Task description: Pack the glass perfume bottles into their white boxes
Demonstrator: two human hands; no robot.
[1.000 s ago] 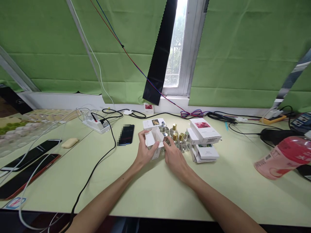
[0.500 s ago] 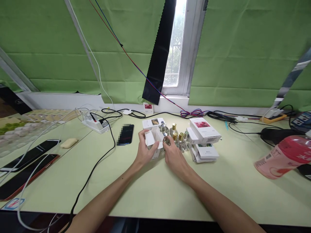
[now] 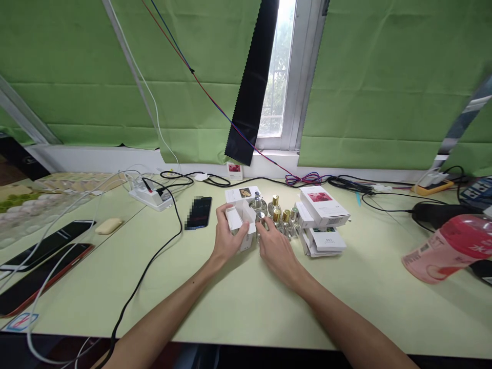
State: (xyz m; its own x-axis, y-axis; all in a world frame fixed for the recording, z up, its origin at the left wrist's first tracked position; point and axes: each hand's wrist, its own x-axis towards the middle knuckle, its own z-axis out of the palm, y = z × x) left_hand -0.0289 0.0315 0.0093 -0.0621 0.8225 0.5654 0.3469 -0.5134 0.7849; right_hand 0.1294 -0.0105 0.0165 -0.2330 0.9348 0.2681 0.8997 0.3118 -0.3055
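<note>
Gripping a small white carton (image 3: 241, 225) with its top flaps open, left hand (image 3: 226, 237) curled around the left side, near the middle of the desk (image 3: 246, 302) toward its far edge. Closing right hand (image 3: 274, 249) fingers on a silver-capped glass bottle (image 3: 261, 221) just beside the carton's open mouth. Standing just behind: more bottles with gold caps (image 3: 280, 218). Lying right of those: stacked white boxes (image 3: 323, 206) with a pink flower picture, print too small to read.

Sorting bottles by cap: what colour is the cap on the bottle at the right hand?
Silver, on the bottle at the right hand, head view.
</note>
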